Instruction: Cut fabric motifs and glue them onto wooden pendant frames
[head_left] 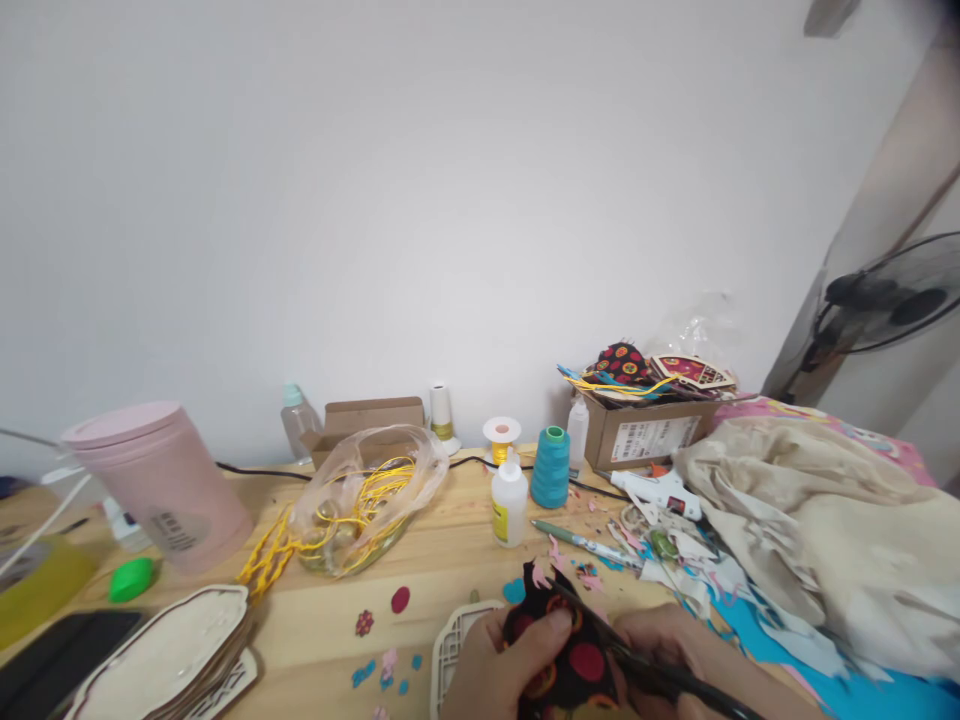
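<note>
My left hand, low in the middle of the view, pinches a piece of black fabric with red and orange round patterns, thumb on top. From the right, my right hand is closed around dark scissors, whose blades reach across the fabric's upper right edge. The lower part of both hands is cut off by the frame. Beside and partly behind my left hand lies a pale wooden lattice frame. A pink scrap shows at the fabric's top edge.
A glue bottle, teal thread cone and pen stand or lie beyond my hands. Right are a glue gun, scraps, beige cloth and a full cardboard box. Left are stacked wooden panels and a pink canister.
</note>
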